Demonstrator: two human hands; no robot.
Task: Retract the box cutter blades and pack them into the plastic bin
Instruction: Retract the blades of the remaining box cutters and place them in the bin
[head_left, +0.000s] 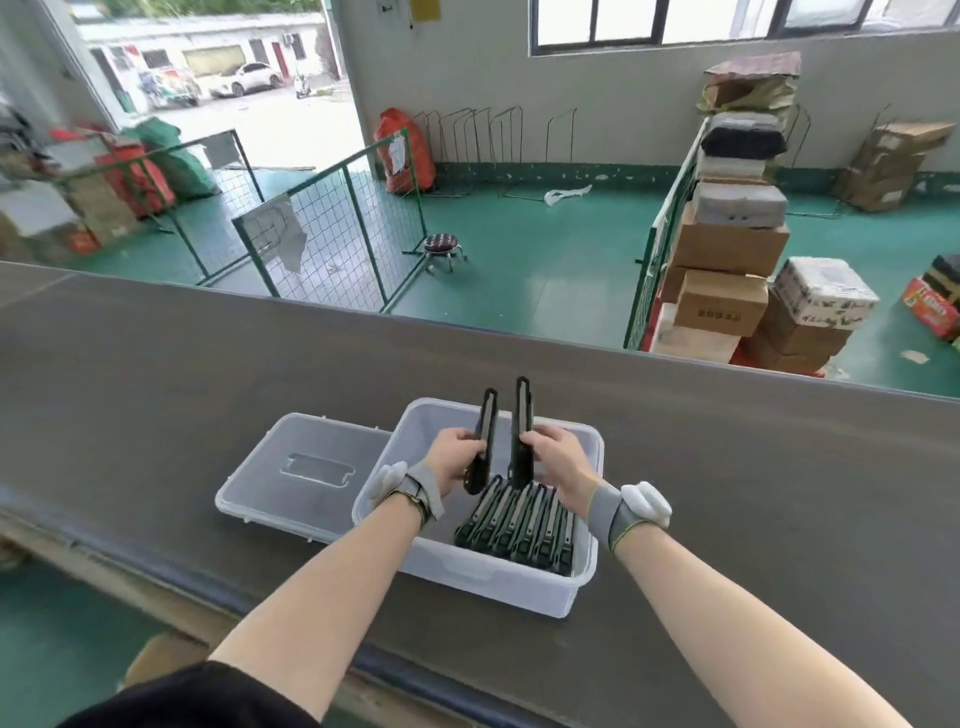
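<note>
Since each box cutter is a slim, stiff, light bar, a grip round its lower body suits it, clear of the blade end. Nearest, a packed row of cutters (519, 525) lies in the plastic bin (483, 577). Above it, the left hand (457, 457) clasps one box cutter (482, 441) upright, the right hand (558, 462) another (521, 434); whether blades are retracted cannot be told. The lid (306, 467) lies left.

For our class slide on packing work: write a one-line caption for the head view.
Each hand, left and right, holds a box cutter above the plastic bin.
</note>
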